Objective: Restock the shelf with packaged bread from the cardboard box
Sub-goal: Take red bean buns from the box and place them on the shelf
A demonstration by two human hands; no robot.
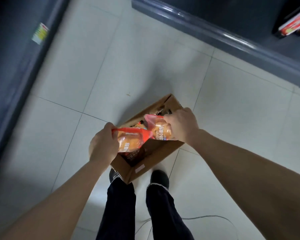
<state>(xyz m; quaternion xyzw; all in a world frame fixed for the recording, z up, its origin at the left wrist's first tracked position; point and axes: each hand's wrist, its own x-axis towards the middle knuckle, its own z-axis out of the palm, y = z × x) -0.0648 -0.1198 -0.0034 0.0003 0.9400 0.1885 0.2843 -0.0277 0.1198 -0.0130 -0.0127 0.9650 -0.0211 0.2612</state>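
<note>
An open cardboard box stands on the tiled floor just in front of my feet. My left hand grips a red-and-clear bread packet above the box's near left part. My right hand grips a second bread packet above the box's right side. More packets lie dark inside the box, partly hidden by my hands. The dark shelf base runs across the upper right.
Another dark shelf unit with a small price label lines the left side. Red boxed goods sit on the upper right shelf. A thin cable lies on the floor behind my shoes.
</note>
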